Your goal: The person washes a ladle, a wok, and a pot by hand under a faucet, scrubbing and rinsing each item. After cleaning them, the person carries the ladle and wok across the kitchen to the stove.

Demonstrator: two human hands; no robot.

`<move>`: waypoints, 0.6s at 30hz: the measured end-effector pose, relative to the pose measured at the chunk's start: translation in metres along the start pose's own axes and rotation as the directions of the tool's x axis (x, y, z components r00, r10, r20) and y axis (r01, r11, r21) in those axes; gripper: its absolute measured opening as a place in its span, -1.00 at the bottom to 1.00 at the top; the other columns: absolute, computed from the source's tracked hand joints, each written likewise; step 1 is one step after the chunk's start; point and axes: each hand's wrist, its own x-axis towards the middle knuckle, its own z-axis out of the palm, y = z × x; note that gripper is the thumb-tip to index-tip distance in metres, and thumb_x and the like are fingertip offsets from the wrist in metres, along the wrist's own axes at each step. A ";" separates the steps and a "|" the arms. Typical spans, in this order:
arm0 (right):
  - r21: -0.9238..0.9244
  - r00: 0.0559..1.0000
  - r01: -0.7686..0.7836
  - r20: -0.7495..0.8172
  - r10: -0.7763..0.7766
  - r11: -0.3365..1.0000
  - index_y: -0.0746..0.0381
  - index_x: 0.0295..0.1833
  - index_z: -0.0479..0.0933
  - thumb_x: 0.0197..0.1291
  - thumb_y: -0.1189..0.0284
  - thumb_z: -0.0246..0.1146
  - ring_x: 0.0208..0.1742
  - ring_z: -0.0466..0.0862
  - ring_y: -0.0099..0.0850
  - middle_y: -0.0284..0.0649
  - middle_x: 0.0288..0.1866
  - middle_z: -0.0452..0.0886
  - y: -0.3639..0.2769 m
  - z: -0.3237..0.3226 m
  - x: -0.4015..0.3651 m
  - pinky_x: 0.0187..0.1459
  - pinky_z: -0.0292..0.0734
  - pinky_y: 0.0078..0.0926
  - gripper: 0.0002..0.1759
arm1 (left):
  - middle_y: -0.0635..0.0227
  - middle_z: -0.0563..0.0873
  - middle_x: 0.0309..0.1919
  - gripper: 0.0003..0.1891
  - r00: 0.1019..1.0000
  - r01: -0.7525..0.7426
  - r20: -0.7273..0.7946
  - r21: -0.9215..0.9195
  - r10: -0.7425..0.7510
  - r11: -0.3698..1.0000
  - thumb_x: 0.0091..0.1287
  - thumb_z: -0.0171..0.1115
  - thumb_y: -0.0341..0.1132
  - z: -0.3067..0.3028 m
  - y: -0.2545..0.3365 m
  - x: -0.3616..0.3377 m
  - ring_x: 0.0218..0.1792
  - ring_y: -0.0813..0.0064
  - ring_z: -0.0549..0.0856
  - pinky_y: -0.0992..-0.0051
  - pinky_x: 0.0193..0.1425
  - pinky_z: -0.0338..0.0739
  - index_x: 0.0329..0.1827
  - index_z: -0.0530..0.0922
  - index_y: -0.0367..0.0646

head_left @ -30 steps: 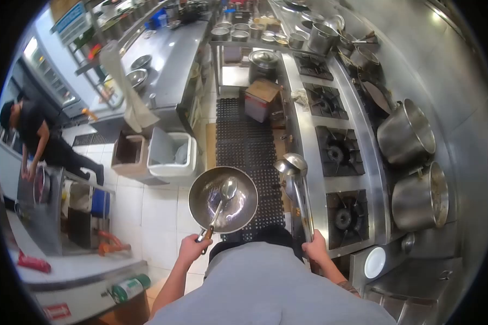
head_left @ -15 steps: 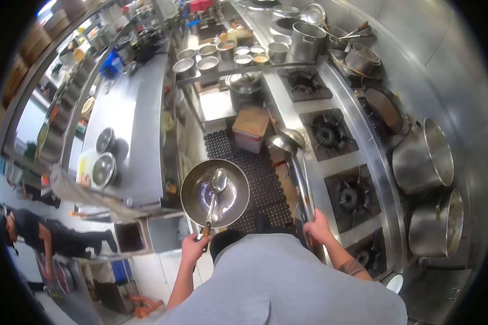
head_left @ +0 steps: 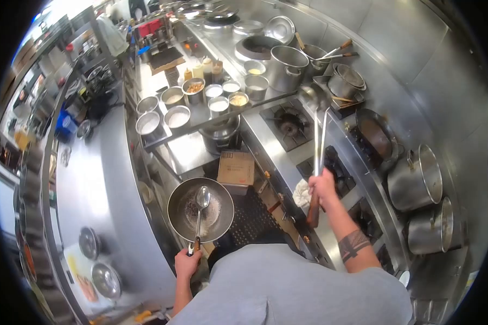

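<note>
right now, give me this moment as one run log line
left hand: holds pan and spoon | spoon bowl: inside pan | right hand: holds long-handled utensils | stove: person's right

1. Holds the left hand point(head_left: 187, 263) low and close in front of the torso point(head_left: 287, 284), closed in a firm grip.
2. Points the left forearm point(head_left: 183, 297) almost straight ahead, with the elbow out of sight.
3. Holds the right hand point(head_left: 323, 187) farther out from the body, likewise closed, with the fingers curled in.
4. Angles the right forearm point(head_left: 342, 221) forward and inward from the right side, with the wrist roughly in line.
5. Bears a dark tattoo point(head_left: 354, 245) around the right forearm.
6. Sets both hands well apart, right ahead of left.
</note>
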 end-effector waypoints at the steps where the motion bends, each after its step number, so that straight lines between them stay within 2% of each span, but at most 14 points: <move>1: 0.002 0.998 0.011 -0.069 -0.011 1.000 0.27 -0.23 0.42 -0.16 0.69 0.26 -0.71 0.47 -0.41 -0.25 -0.52 0.51 -0.026 0.006 0.018 -0.66 0.42 -0.38 -0.69 | 0.22 0.79 -0.50 -0.59 1.000 -0.012 0.007 0.011 0.012 1.000 0.11 0.50 -0.02 -0.012 0.016 0.018 -0.48 0.36 0.77 0.33 -0.25 0.62 -0.36 0.72 -0.26; 4: -0.088 0.989 0.060 -0.131 -0.071 0.994 0.26 -0.22 0.41 -0.12 0.68 0.22 -0.72 0.46 -0.41 -0.23 -0.51 0.52 -0.098 0.003 0.085 -0.70 0.39 -0.35 -0.72 | 0.21 0.79 -0.49 -0.58 0.996 -0.014 0.082 -0.021 0.016 1.000 0.10 0.51 0.00 -0.034 0.051 0.071 -0.48 0.35 0.77 0.32 -0.25 0.62 -0.36 0.73 -0.25; 7: -0.300 0.962 0.128 -0.194 -0.192 0.945 0.26 -0.38 0.43 -0.17 0.64 0.25 -0.69 0.48 -0.38 -0.23 -0.60 0.48 -0.153 -0.021 0.180 -0.68 0.36 -0.29 -0.82 | 0.22 0.77 -0.53 -0.60 0.994 -0.057 0.088 -0.036 0.060 0.998 0.11 0.53 -0.04 -0.037 0.065 0.117 -0.51 0.40 0.74 0.34 -0.29 0.59 -0.38 0.72 -0.27; 8: -0.387 0.945 0.142 -0.222 -0.241 0.911 0.24 -0.31 0.43 -0.14 0.67 0.24 -0.73 0.46 -0.37 -0.24 -0.61 0.47 -0.167 -0.034 0.223 -0.71 0.37 -0.30 -0.77 | 0.24 0.75 -0.55 -0.61 0.992 -0.023 0.118 -0.115 0.037 0.993 0.12 0.54 -0.06 -0.034 0.071 0.129 -0.52 0.43 0.71 0.35 -0.32 0.57 -0.38 0.71 -0.29; 9: -0.368 0.956 0.145 -0.186 -0.226 0.918 0.26 -0.37 0.46 -0.17 0.65 0.25 -0.74 0.45 -0.36 -0.23 -0.62 0.46 -0.192 -0.038 0.250 -0.70 0.37 -0.29 -0.82 | 0.26 0.73 -0.57 -0.62 0.989 0.013 0.144 -0.194 0.015 0.981 0.12 0.55 -0.09 -0.030 0.078 0.139 -0.52 0.46 0.69 0.36 -0.34 0.55 -0.39 0.71 -0.30; 10: -0.436 0.962 0.119 -0.171 -0.212 0.892 0.26 -0.45 0.46 -0.21 0.61 0.27 -0.74 0.45 -0.36 -0.23 -0.65 0.44 -0.215 -0.042 0.281 -0.69 0.37 -0.28 -0.86 | 0.34 0.69 -0.61 -0.63 0.992 -0.011 0.119 -0.257 0.042 0.966 0.13 0.56 -0.14 -0.024 0.087 0.145 -0.55 0.52 0.65 0.39 -0.41 0.51 -0.41 0.68 -0.33; 11: -0.522 0.957 0.119 -0.166 -0.237 0.845 0.25 -0.51 0.45 -0.22 0.57 0.28 -0.73 0.45 -0.35 -0.22 -0.66 0.44 -0.229 -0.054 0.324 -0.67 0.37 -0.30 -0.87 | 0.34 0.69 -0.61 -0.63 0.994 -0.014 0.105 -0.248 0.041 0.969 0.13 0.56 -0.14 -0.021 0.095 0.150 -0.55 0.52 0.65 0.39 -0.41 0.51 -0.41 0.68 -0.33; 12: -0.519 0.951 0.117 -0.186 -0.246 0.846 0.25 -0.56 0.48 -0.23 0.56 0.26 -0.71 0.48 -0.35 -0.21 -0.68 0.47 -0.249 -0.052 0.346 -0.63 0.37 -0.30 -0.92 | 0.36 0.68 -0.60 -0.64 0.995 -0.002 0.096 -0.257 0.028 0.967 0.14 0.57 -0.15 -0.017 0.106 0.154 -0.56 0.55 0.64 0.40 -0.44 0.48 -0.41 0.67 -0.32; 13: -0.622 0.940 0.167 -0.135 -0.314 0.765 0.27 -0.62 0.51 -0.27 0.56 0.27 -0.67 0.53 -0.33 -0.18 -0.68 0.51 -0.256 -0.064 0.390 -0.59 0.37 -0.31 -0.94 | 0.39 0.67 -0.60 -0.65 0.996 0.011 0.090 -0.264 0.013 0.964 0.15 0.57 -0.16 -0.012 0.117 0.157 -0.57 0.57 0.63 0.41 -0.47 0.46 -0.42 0.66 -0.31; 14: -0.689 0.939 0.111 -0.163 -0.302 0.716 0.29 -0.63 0.56 -0.29 0.56 0.27 -0.65 0.57 -0.30 -0.15 -0.67 0.55 -0.270 -0.063 0.417 -0.57 0.40 -0.31 -0.97 | 0.44 0.64 -0.62 -0.70 0.993 0.050 0.119 -0.331 -0.011 0.942 0.18 0.56 -0.22 -0.010 0.133 0.157 -0.63 0.63 0.56 0.46 -0.56 0.37 -0.43 0.65 -0.28; 15: -0.748 0.938 0.051 -0.191 -0.289 0.661 0.31 -0.64 0.60 -0.31 0.55 0.28 -0.63 0.62 -0.27 -0.12 -0.66 0.59 -0.281 -0.062 0.443 -0.54 0.42 -0.31 -0.96 | 0.44 0.64 -0.62 -0.70 0.994 0.046 0.113 -0.321 -0.010 0.946 0.18 0.56 -0.22 -0.009 0.148 0.158 -0.63 0.63 0.56 0.46 -0.56 0.37 -0.43 0.65 -0.28; 16: -0.742 0.939 0.048 -0.195 -0.283 0.669 0.31 -0.64 0.60 -0.31 0.55 0.28 -0.63 0.62 -0.27 -0.12 -0.66 0.59 -0.289 -0.062 0.469 -0.54 0.42 -0.31 -0.96 | 0.46 0.62 -0.63 -0.71 0.992 0.083 0.123 -0.346 -0.042 0.935 0.19 0.55 -0.24 -0.009 0.166 0.159 -0.65 0.64 0.53 0.47 -0.59 0.33 -0.44 0.64 -0.26; 18: -0.871 0.951 -0.044 -0.187 -0.247 0.490 0.37 -0.55 0.72 -0.34 0.50 0.34 -0.40 0.80 -0.18 0.03 -0.49 0.74 -0.302 -0.057 0.516 -0.32 0.63 -0.23 -0.84 | 0.51 0.55 -0.66 -0.76 0.985 0.146 0.143 -0.362 -0.100 0.921 0.21 0.54 -0.29 -0.013 0.211 0.158 -0.70 0.69 0.46 0.52 -0.66 0.22 -0.43 0.63 -0.21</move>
